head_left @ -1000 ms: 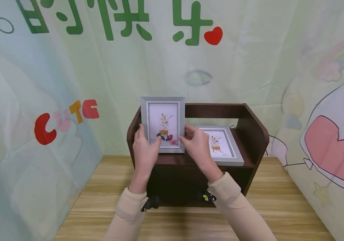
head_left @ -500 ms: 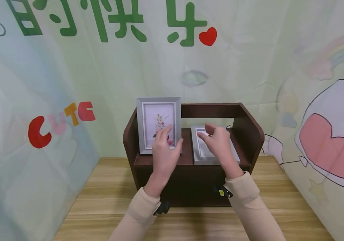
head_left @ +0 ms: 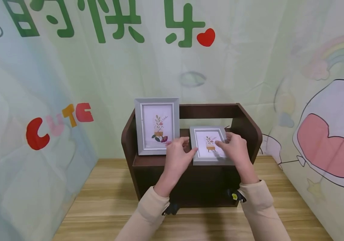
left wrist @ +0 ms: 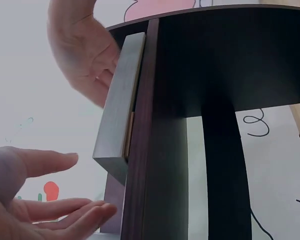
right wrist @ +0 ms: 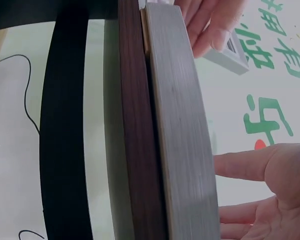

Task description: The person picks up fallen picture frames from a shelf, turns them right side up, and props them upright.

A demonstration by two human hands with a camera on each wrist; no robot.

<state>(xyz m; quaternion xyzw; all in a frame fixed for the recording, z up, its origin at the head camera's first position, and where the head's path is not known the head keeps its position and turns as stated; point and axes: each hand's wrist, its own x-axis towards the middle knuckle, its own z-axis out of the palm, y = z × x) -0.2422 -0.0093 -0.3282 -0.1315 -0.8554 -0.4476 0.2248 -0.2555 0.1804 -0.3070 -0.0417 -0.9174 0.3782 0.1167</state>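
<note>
Work is shifting from upright frame (head_left: 156,126), standing unheld, likely done, to flat frame (head_left: 205,145) on shelf (head_left: 147,161): left hand (head_left: 178,156) is hovering wide alongside, right hand (head_left: 237,149) is arching wide over its edge, contact unclear.

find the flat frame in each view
Head: flat frame, right of centre, on the shelf.
Left wrist: flat frame, edge-on, left of centre.
Right wrist: flat frame, edge-on, right of centre.
Shared landmark: the shelf, visible in all three.
</note>
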